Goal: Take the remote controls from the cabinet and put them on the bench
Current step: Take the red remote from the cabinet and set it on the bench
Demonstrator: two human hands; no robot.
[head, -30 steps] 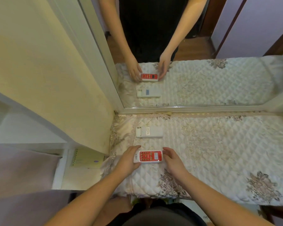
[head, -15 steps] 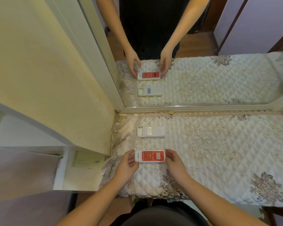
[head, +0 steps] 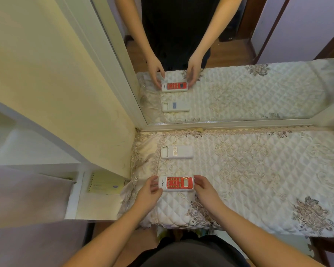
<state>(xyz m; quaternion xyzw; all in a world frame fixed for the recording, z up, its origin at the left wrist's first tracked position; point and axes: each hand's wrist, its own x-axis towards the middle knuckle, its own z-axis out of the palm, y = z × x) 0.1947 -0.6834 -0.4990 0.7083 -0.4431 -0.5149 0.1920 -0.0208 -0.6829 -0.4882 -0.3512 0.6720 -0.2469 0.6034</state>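
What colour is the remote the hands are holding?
Red face, white casing: the remote, seen clearly in the head view.

The desk [head: 258, 170], covered by a quilted pad, is open to the right of both remotes. The white remote [head: 176, 152] lies near the back left; the red remote [head: 176, 183] lies nearer the front edge, with a clear strip of pad between them. The left hand [head: 149, 191] and right hand [head: 204, 189] flank the red remote's ends. The mirror frame [head: 229, 125] bounds the rear; the yellow cabinet wall [head: 75, 105] blocks the left side.
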